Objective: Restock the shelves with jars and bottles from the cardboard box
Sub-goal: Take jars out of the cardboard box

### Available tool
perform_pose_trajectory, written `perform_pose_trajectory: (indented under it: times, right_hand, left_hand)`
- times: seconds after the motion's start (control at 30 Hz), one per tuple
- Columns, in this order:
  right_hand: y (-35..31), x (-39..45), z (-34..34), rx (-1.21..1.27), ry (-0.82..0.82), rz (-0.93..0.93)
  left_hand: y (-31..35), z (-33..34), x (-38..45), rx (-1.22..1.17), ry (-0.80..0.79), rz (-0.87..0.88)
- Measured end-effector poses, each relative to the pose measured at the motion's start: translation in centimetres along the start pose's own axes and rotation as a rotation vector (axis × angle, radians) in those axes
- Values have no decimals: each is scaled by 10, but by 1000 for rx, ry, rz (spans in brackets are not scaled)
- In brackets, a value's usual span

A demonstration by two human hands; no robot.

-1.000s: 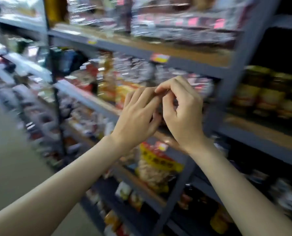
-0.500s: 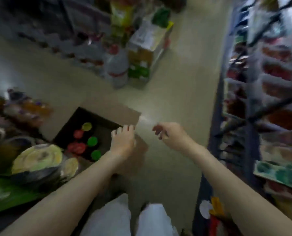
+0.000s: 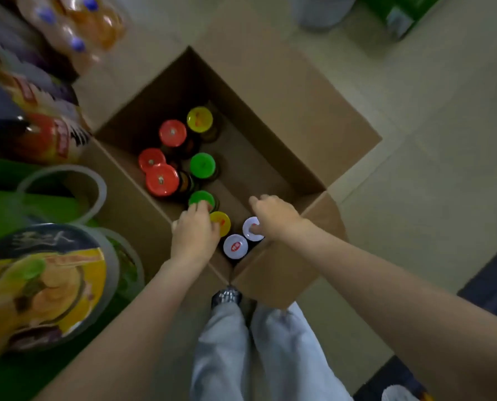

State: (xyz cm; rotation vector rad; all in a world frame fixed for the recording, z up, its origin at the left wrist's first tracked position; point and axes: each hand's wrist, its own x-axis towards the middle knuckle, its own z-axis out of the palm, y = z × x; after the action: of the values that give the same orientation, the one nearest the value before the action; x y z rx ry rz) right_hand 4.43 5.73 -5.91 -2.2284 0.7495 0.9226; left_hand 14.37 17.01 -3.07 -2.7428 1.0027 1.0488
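An open cardboard box [image 3: 285,91] sits on the floor below me. Standing in it are jars with red lids [image 3: 162,180], green lids [image 3: 202,165] and yellow lids [image 3: 199,119], plus two white-lidded jars [image 3: 235,246] in the near corner. My left hand [image 3: 194,231] reaches into the box. It partly covers a yellow lid [image 3: 222,222], and its fingertips touch a green lid [image 3: 200,197]. My right hand [image 3: 272,217] hovers over the other white lid [image 3: 250,230], thumb on it and fingers loosely extended. Neither hand clearly grips a jar.
Large tubs [image 3: 43,285] and packaged goods [image 3: 39,131] crowd the low display on the left. Wrapped orange bottles [image 3: 79,27] lie at top left. My legs [image 3: 250,351] stand at the box's near corner. Pale floor [image 3: 429,140] stretches to the right.
My view swung from the shelves down to the box on the floor. Both hands came apart, dropped and now reach inside the box onto the jar lids.
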Motion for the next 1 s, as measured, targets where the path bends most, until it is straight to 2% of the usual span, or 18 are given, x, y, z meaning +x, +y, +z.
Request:
perform_pose_trajectory:
  times: [0.1,0.2,0.3,0.4,0.5,0.57,0.6,0.7,0.77,0.8,0.83,0.93,1.0]
  right_hand:
    - [-4,53,32,-266,-163,27]
    - [-5,84,58,-297,-276,46]
    - [-6,93,73,-313,-251,23]
    - [-1,91,53,-252,-212,10]
    - [-2,82,-2,-113,-184,-26]
    - [-8,69,-38,40,-197,-99]
    - [-10,60,-51,181,-211,-136]
    - [-7,38,-65,708,-286,-189]
    - [2,35,-51,1063,-266,-132]
    - [6,38,-38,1116,-233,-71]
    - [8,42,-25,1009,-192,-18]
    - [-2,50,21,160,-263,6]
    - [-19,56,52,-46,-329,-6]
  left_hand:
    - [-15,34,16,-1,21,12]
    - [-24,54,22,-10,62,21]
    - [-29,66,20,-22,79,43]
    - [-28,66,19,-109,81,88]
    - [-17,58,25,-249,-55,167]
    - [-5,49,30,-403,-116,225]
    - [-1,43,32,-514,-91,213]
    - [0,22,35,-640,65,95]
    - [-9,14,34,-645,151,11]
    - [-14,12,34,-681,189,-46]
    - [-17,10,33,-711,222,-103]
    - [-22,12,32,-718,278,-196]
    - [-23,15,33,-727,267,-200]
